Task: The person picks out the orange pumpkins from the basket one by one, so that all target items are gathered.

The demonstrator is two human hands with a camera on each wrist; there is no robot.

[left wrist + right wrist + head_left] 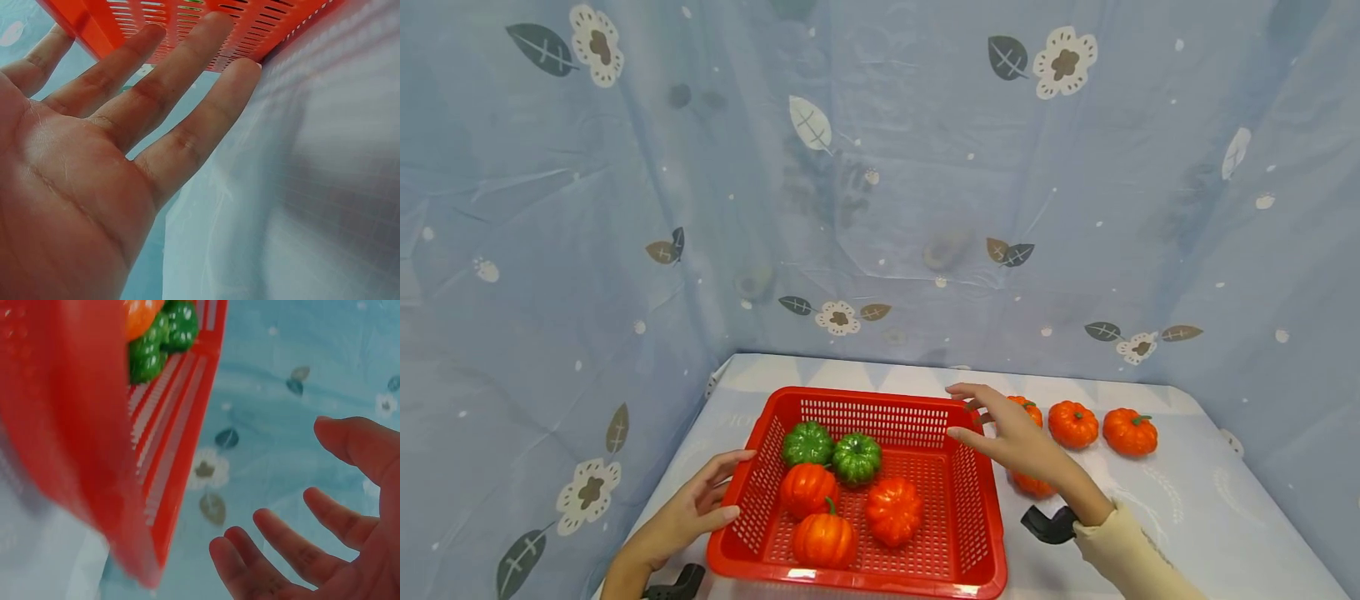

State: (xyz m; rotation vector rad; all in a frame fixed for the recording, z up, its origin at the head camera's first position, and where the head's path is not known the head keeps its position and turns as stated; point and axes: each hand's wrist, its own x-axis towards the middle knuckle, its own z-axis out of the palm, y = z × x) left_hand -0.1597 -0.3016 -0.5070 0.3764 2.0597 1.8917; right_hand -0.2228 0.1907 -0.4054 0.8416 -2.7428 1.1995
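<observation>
A red plastic basket [940, 500] with slotted walls stands on the table. In it lie two green pumpkins [857, 459] and three orange pumpkins [893, 511]. My left hand [688, 508] is at the basket's left side, fingers extended against or close along its outer wall, as the left wrist view [150, 100] shows. Over the basket's right rim hovers my right hand [1011, 437], its fingers spread and lightly bent with nothing between them. The right wrist view shows that hand [312, 550] apart from the basket wall.
To the right of the basket sit several orange pumpkins [1130, 432] on the white table [1150, 517], two of them partly behind my right hand. A blue curtain [910, 208] with flowers and leaves hangs behind and at both sides. Each wrist wears a black strap mount [1049, 526].
</observation>
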